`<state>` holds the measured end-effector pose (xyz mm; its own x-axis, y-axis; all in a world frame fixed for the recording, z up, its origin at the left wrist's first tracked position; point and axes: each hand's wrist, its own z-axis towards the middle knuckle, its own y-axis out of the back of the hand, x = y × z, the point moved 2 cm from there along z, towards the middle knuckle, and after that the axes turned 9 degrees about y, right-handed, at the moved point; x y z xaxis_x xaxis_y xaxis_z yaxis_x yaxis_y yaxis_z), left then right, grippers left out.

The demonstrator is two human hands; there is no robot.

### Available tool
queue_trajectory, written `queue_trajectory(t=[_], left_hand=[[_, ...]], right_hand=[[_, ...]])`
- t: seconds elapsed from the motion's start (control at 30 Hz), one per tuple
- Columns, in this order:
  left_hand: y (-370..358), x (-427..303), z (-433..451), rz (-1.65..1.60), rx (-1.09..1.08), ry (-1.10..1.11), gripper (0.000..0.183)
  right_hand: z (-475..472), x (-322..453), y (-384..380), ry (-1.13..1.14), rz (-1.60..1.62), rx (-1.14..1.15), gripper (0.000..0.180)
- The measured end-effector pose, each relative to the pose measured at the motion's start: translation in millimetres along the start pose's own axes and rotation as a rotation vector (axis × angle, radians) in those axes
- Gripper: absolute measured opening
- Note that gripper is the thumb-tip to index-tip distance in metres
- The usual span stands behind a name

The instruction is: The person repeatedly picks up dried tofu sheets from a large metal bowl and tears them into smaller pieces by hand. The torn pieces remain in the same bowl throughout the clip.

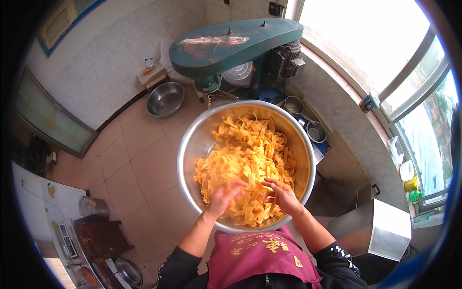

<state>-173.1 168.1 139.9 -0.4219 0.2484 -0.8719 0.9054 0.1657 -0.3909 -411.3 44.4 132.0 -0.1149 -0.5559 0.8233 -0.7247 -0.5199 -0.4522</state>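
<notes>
A large round metal basin (187, 191) stands in front of me, heaped with flat yellow-orange strips (252, 162) that look like wide noodles. Over the near left part of the heap is my left hand (224, 198), blurred, its fingers spread; whether it grips a strip cannot be told. My right hand (283, 197) is at the near right part of the heap, fingers curled, with a strip against them. Below the basin's near rim hangs a maroon apron (260, 256) bearing writing.
A green belt-driven machine (234, 47) with a motor (287, 61) stands beyond the basin. A smaller metal basin (166, 100) lies on the tiled floor at the back left. Small metal pots (316, 132) are to the right, near a stainless steel box (389, 229). Jars line the windowsill.
</notes>
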Motion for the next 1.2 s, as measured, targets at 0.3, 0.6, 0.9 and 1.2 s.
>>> queue_trajectory(t=[0.3, 0.6, 0.9, 1.2], left_hand=[[-68.9, 14.0, -1.9, 0.862, -0.217, -0.359, 0.047], [-73.1, 25.4, 0.6, 0.624, -0.237, -0.188, 0.026], [91.1, 67.2, 16.2, 0.771, -0.943, 0.179, 0.045], [169.1, 96.2, 54.9, -0.018, -0.829, 0.478, 0.062]], right_hand=[[8.7, 6.7, -11.8, 0.035, 0.034, 0.089, 0.053], [-6.0, 11.6, -26.5, 0.038, -0.214, -0.008, 0.054], [36.9, 6.7, 123.2, -0.002, -1.162, -0.327, 0.068], [138.9, -27.1, 188.3, -0.303, -1.007, -0.435, 0.078]])
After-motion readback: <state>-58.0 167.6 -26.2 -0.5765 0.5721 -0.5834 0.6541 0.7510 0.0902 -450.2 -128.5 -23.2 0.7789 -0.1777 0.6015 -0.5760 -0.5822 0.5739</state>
